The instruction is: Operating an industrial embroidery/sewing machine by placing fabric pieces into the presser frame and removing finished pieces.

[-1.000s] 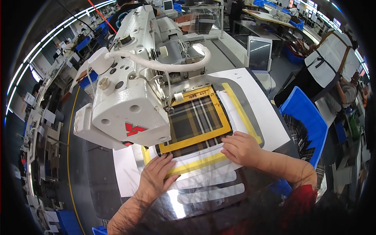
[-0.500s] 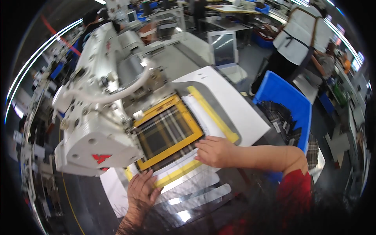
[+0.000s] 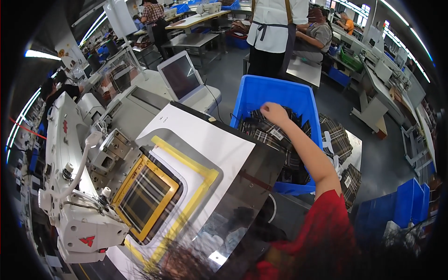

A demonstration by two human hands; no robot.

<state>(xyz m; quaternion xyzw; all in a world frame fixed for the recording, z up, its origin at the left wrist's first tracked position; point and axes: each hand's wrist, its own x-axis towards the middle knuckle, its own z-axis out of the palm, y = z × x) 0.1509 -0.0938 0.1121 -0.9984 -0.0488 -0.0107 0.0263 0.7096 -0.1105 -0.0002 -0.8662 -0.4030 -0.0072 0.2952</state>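
My right hand (image 3: 274, 113) is over the blue bin (image 3: 316, 122), its fingers curled together. Whatever they may hold is hidden from view. Below it, dark plaid fabric pieces (image 3: 266, 133) with white labels lie heaped in the bin. My left hand is out of view. On the left stands a white sewing machine (image 3: 86, 228). Beside its head, a yellow rectangular clamp frame (image 3: 161, 175) lies over a plaid piece (image 3: 144, 191). Yellow tape strips (image 3: 186, 156) border the white sheet around it.
A white-framed screen (image 3: 179, 74) stands behind the table. More plaid pieces (image 3: 338, 140) lie right of the bin, and stacked blue bins (image 3: 396, 205) stand farther right. A person in a white top (image 3: 273, 28) stands beyond the bin. Clear plastic sheeting (image 3: 224, 238) covers the table's near part.
My right hand has left the clamp frame's edge and moved right to above the bin. My left hand has gone out of view. The whole view has swung right.
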